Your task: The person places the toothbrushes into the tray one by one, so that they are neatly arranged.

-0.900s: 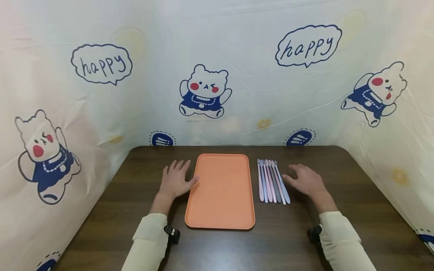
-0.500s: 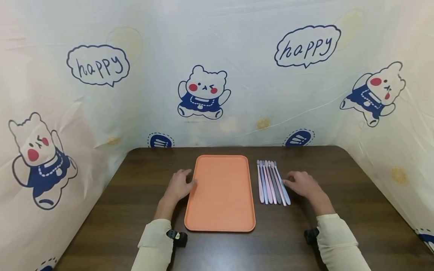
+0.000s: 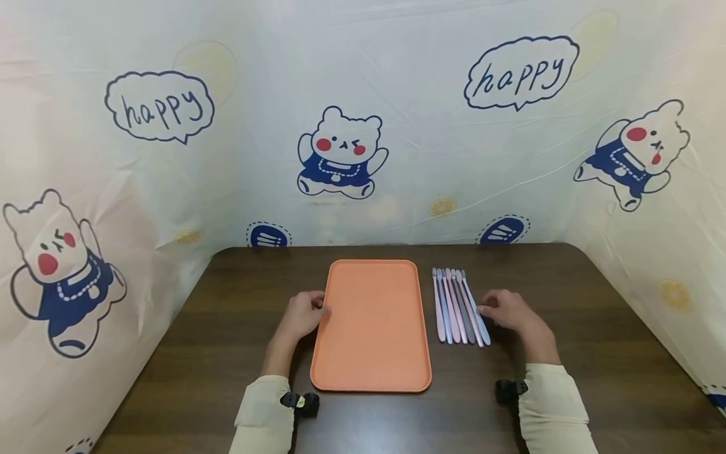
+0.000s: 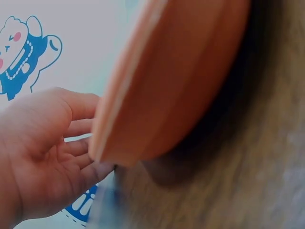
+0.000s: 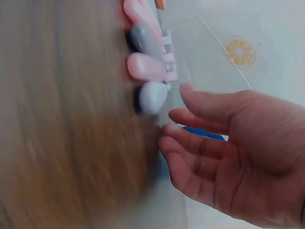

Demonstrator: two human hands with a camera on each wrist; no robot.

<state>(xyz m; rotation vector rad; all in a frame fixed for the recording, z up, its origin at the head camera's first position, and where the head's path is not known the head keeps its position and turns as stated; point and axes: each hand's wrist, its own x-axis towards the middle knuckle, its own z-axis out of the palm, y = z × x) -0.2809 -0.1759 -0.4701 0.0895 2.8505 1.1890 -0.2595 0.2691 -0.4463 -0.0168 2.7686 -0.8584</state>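
An orange tray (image 3: 371, 328) lies on the table, its long sides running away from me. At its left edge my left hand (image 3: 300, 315) grips the rim: in the left wrist view the thumb is at the tray's (image 4: 152, 86) upper side and the fingers reach below it. Several toothbrushes (image 3: 458, 309) in pink, blue, white and grey lie side by side to the right of the tray, heads toward the back. My right hand (image 3: 513, 312) is close beside the rightmost one. In the right wrist view its fingers are loosely bent, with nothing between them and the thumb.
The dark wooden table (image 3: 374, 422) spreads under everything. Behind it and along both sides hangs a pale curtain (image 3: 420, 151) printed with bears and "happy" bubbles. Black wrist cameras (image 3: 306, 405) are strapped at both cuffs.
My left hand has gone from spread fingers beside the tray to gripping its left rim. My right hand has drawn slightly nearer, its fingers more bent. The toothbrushes lie as before.
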